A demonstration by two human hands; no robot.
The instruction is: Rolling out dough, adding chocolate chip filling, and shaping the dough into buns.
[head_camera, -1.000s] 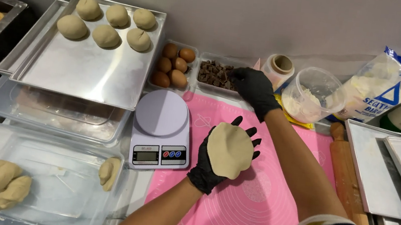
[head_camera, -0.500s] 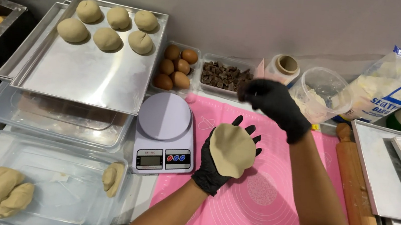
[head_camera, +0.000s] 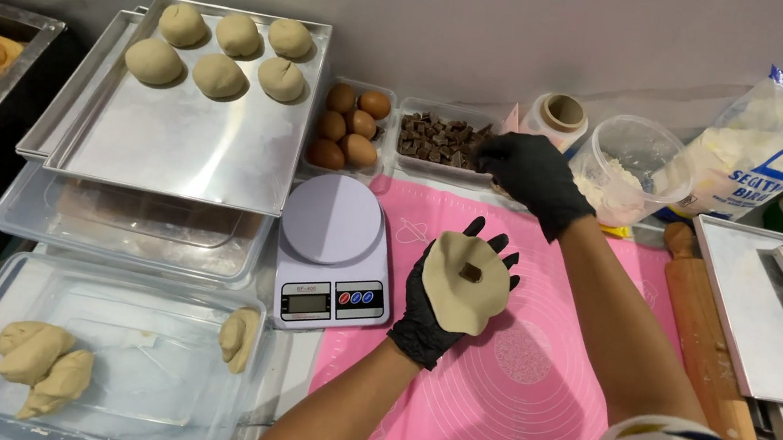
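Pink mat (head_camera: 528,403), dough disc (head_camera: 463,282) on left hand (head_camera: 441,299)

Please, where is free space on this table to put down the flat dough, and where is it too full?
The pink mat is bare below the left hand, between the scale and the rolling pin. The metal tray is bare in its near half, below the six dough balls. The back row is crowded: eggs, chocolate tub, right hand, flour container.
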